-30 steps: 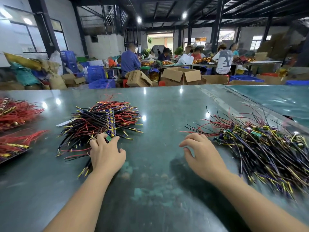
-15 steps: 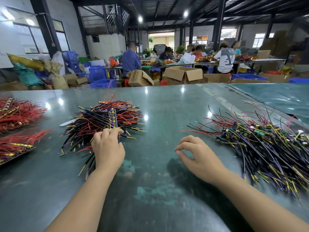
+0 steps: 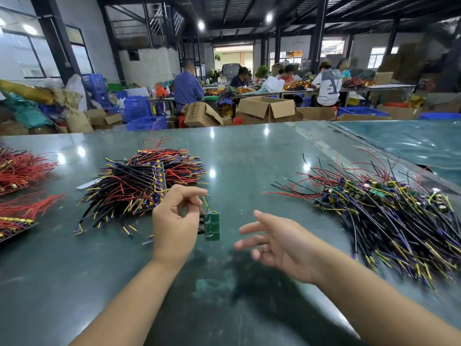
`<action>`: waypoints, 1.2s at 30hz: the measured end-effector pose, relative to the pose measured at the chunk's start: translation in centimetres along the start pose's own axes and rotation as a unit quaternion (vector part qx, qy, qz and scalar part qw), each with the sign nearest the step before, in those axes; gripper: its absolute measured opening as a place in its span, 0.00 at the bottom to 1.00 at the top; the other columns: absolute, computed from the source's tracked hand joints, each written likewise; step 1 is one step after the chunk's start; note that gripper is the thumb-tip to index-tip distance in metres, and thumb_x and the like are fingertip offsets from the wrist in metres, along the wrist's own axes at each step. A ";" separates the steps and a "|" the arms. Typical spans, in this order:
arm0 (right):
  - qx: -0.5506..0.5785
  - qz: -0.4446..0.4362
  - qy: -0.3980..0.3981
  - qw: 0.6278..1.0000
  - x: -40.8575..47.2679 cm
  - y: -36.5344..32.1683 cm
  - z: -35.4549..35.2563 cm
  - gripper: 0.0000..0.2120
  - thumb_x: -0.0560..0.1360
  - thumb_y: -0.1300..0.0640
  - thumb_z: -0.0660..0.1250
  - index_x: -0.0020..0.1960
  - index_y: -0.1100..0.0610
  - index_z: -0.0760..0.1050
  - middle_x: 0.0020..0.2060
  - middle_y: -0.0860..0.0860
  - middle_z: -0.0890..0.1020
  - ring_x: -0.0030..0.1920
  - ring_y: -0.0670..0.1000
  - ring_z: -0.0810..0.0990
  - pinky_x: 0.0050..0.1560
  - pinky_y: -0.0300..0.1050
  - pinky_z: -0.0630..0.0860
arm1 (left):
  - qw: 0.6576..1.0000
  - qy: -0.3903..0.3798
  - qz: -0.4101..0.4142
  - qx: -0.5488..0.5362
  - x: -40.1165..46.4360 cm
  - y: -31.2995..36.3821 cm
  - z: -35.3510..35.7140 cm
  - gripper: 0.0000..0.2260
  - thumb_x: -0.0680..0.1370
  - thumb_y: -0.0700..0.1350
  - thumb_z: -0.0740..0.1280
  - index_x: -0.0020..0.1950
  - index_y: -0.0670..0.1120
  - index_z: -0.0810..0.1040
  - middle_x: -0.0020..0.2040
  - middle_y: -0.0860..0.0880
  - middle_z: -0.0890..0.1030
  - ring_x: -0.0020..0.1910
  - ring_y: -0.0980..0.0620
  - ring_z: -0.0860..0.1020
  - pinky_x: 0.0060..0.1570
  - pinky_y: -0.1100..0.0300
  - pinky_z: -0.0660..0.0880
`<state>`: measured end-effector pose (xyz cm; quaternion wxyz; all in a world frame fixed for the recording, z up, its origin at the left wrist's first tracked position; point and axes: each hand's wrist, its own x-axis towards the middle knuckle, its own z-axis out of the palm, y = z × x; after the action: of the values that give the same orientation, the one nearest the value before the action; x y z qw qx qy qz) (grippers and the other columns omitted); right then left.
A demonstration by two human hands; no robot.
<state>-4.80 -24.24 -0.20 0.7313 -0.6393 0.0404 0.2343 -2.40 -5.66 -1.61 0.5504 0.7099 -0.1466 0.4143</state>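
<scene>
My left hand (image 3: 175, 221) is raised above the green table (image 3: 249, 156) and pinches the wires of a small green circuit board (image 3: 212, 226), which hangs below my fingers. Behind that hand lies a stacked pile of boards with black, red and yellow wires (image 3: 142, 186). My right hand (image 3: 282, 240) hovers open just right of the hanging board, fingers spread and pointing left, touching nothing. A loose heap of wired boards (image 3: 389, 216) spreads over the table to the right.
Bundles of red wires (image 3: 22, 168) and a lower red bundle (image 3: 20, 216) lie at the left edge. A second table covered in plastic sheet (image 3: 411, 143) adjoins at the right. Cardboard boxes (image 3: 267, 108), blue crates (image 3: 139, 111) and several seated workers are beyond the far edge.
My left hand has lifted off the stacked pile with one small board dangling by its wires. My right hand has risen from the table and opened, moving toward the board.
</scene>
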 end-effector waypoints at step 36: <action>0.059 -0.370 0.148 0.915 0.0 0.7 2.3 0.17 0.72 0.70 0.68 0.53 0.51 0.75 0.43 0.44 0.82 0.38 0.41 0.79 0.38 0.32 0.74 | 0.876 -0.220 -0.345 -0.256 -1.7 2.0 1.5 0.15 0.66 0.49 0.70 0.49 0.43 0.80 0.44 0.47 0.85 0.36 0.55 0.81 0.36 0.64 0.78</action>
<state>-5.67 -21.97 -0.40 0.7875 -0.5921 -0.0771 -0.1530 -4.14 -8.16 -1.66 0.7745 0.6225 -0.1105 -0.0203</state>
